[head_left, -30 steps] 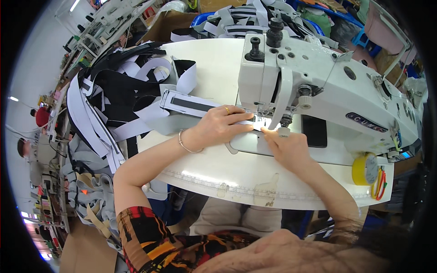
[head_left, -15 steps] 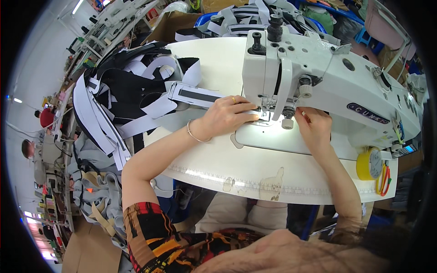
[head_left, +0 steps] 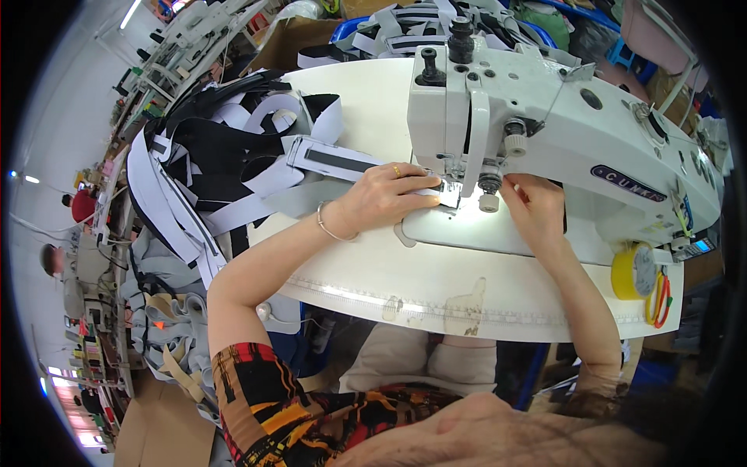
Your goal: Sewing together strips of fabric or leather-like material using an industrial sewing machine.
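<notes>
A white sewing machine (head_left: 537,101) stands across the right of the table, its lamp lighting the needle area. My left hand (head_left: 381,201) lies just left of the presser foot (head_left: 450,191). Its fingers press together on the end of a white strap with a black stripe (head_left: 334,159), which runs back to the left under the hand. To the right of the needle, my right hand (head_left: 538,212) is closed in a pinch close under the machine's arm. Whatever its fingertips hold is too small or hidden to make out.
A heap of white, black and grey straps (head_left: 210,148) covers the table's left side. More straps fill a blue bin (head_left: 346,29) behind. Yellow tape (head_left: 634,271) and orange-handled scissors (head_left: 660,300) sit at the right edge. A ruler scale (head_left: 373,300) runs along the front.
The view has shifted slightly. My right hand's fingers have drawn closer together beside the machine, while my left hand stays almost in place on the strap.
</notes>
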Tool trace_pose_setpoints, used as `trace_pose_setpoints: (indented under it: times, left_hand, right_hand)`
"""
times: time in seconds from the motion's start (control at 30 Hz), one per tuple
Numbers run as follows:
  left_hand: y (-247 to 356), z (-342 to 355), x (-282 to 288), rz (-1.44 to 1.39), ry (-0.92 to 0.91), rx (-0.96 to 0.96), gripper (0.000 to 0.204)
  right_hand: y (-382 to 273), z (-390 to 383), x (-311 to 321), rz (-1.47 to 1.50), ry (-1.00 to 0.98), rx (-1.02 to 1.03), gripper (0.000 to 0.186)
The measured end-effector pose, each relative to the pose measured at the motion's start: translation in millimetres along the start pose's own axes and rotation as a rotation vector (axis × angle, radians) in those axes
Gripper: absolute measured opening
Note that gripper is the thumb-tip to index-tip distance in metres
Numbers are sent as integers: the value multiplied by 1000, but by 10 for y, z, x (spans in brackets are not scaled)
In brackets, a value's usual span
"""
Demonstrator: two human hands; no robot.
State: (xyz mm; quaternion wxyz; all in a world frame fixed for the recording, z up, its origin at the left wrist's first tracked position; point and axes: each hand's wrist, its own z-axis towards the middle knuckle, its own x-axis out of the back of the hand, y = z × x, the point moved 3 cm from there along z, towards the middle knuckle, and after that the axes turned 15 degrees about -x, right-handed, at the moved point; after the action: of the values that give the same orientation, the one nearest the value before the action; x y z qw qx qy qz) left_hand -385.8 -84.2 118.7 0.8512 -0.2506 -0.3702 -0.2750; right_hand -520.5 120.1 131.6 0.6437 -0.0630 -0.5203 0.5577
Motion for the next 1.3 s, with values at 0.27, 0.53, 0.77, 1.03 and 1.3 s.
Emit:
trace_pose_setpoints:
  times: [0.27,0.53,0.77,1.03,1.3]
  left_hand:
    - [-78,61,-27,12,-36,47,21]
    - [-101,60,-40,53,-45,38,22]
    - [-94,54,-76,55,10,68,21]
    - [-154,14,-101,40,114,122,17]
    - [-162,2,-12,100,66,180,26]
  right_hand:
    - [-44,-113,-25,15,-30,173,7]
    - [-48,-148,-66,32,-36,252,4]
    - [-16,-172,-93,0,-56,333,9]
    - [-65,-194,-120,-50,-77,390,12]
    - [-16,-258,-208,-51,-99,369,17]
